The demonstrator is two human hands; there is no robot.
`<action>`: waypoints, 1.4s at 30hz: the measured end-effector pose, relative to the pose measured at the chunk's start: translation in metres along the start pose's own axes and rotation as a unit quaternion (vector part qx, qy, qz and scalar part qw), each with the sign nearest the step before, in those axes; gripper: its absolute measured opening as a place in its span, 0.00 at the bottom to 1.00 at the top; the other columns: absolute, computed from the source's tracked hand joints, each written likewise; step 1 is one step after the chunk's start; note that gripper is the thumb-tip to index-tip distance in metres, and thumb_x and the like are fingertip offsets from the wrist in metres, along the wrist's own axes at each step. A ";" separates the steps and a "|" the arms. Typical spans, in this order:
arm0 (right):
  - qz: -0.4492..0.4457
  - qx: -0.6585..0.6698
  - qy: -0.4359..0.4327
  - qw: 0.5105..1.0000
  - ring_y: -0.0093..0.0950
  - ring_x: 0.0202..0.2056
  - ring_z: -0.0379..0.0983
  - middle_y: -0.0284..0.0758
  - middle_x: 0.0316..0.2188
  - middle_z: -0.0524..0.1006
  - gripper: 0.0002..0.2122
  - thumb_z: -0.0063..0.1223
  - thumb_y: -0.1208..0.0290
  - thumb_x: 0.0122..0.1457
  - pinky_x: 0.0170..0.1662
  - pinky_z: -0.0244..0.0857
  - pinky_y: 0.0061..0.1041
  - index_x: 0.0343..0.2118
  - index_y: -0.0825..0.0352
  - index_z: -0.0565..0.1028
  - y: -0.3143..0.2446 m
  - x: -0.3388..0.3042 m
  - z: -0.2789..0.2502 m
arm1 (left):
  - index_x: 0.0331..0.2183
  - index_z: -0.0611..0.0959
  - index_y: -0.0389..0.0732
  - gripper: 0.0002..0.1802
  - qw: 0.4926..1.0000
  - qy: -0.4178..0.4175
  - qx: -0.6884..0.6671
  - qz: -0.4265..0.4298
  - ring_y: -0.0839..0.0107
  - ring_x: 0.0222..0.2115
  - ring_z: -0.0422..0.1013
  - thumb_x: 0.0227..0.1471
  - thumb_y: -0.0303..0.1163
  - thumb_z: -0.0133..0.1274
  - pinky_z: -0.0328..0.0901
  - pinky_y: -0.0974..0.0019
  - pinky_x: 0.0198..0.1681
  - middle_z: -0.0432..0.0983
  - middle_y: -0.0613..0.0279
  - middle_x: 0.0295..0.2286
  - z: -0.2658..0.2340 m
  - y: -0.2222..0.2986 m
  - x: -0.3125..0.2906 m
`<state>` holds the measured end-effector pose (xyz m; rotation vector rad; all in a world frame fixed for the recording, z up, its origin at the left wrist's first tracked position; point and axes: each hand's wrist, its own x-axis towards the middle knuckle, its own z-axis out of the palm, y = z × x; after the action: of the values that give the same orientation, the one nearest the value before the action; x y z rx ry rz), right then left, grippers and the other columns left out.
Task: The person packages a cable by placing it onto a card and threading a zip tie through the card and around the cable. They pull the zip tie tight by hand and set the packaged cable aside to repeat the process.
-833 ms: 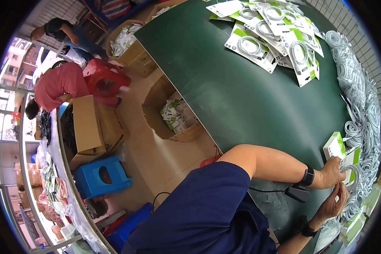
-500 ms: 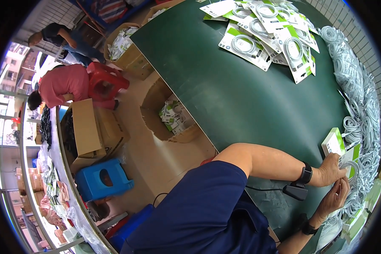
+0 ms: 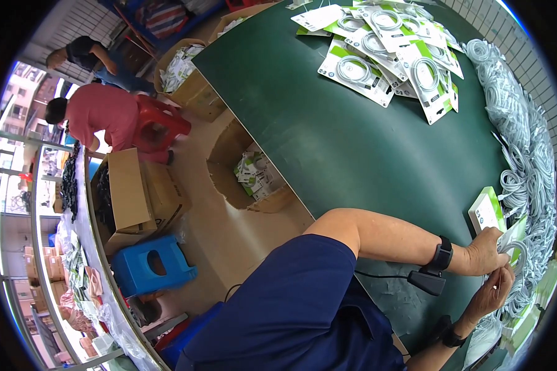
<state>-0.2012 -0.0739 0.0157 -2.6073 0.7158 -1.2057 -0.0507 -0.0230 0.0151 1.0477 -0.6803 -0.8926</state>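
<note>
Big green counter (image 3: 353, 142) with a pile of packed cards (image 3: 390, 55) at the far end and loose white cables (image 3: 526, 154) along the right edge. Left hand (image 3: 486, 250) pins a green-white card (image 3: 487, 210) there, fingers closed on it; right hand (image 3: 492, 294) pinches a cable coil (image 3: 518, 260) just beside it.

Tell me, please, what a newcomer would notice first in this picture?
Probably the big dark green table, with a spread of white-and-green cable packs at its far end and a heap of pale coiled cables along its right edge. At lower right, the left hand and right hand work a coiled cable at a card.
</note>
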 end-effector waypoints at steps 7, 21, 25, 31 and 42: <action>0.000 -0.005 0.013 1.000 0.33 0.39 0.76 0.43 0.40 0.79 0.05 0.56 0.86 0.60 0.42 0.71 0.27 0.38 0.73 0.74 -0.004 -0.003 0.004 | 0.33 0.81 0.24 0.17 1.000 0.012 0.006 0.006 0.46 0.36 0.77 0.43 0.30 0.58 0.71 0.54 0.41 0.79 0.34 0.30 0.002 -0.010 0.002; -0.036 -0.060 0.083 0.994 0.37 0.34 0.79 0.44 0.35 0.81 0.06 0.62 0.85 0.54 0.36 0.73 0.32 0.34 0.70 0.77 -0.048 0.002 0.015 | 0.30 0.84 0.32 0.14 0.995 -0.041 0.030 0.081 0.63 0.24 0.77 0.52 0.36 0.57 0.70 0.60 0.31 0.80 0.49 0.23 -0.017 0.004 -0.009; -0.016 0.002 0.089 0.996 0.33 0.27 0.79 0.42 0.33 0.81 0.09 0.67 0.84 0.48 0.28 0.71 0.25 0.31 0.69 0.77 -0.063 0.018 0.014 | 0.41 0.85 0.44 0.10 0.904 -0.120 0.330 0.245 0.74 0.22 0.73 0.62 0.30 0.51 0.65 0.68 0.25 0.79 0.67 0.26 -0.040 0.005 -0.009; -0.056 -0.025 0.151 0.987 0.31 0.28 0.81 0.39 0.33 0.81 0.11 0.70 0.83 0.44 0.31 0.76 0.26 0.31 0.69 0.79 -0.064 0.021 -0.021 | 0.37 0.83 0.33 0.08 0.993 -0.092 0.011 0.071 0.82 0.25 0.73 0.54 0.24 0.61 0.68 0.74 0.27 0.79 0.66 0.30 0.000 0.058 -0.009; -0.081 -0.014 0.142 0.986 0.30 0.29 0.81 0.38 0.34 0.80 0.12 0.71 0.83 0.44 0.29 0.77 0.26 0.30 0.69 0.78 -0.065 0.011 -0.007 | 0.41 0.80 0.33 0.11 0.994 -0.084 -0.025 0.065 0.79 0.32 0.73 0.55 0.24 0.60 0.69 0.74 0.34 0.79 0.64 0.34 -0.002 0.045 -0.003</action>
<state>-0.1778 -0.0230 0.0510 -2.5861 0.5790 -1.6510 -0.0380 -0.0093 0.0558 0.8794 -0.8529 -0.8857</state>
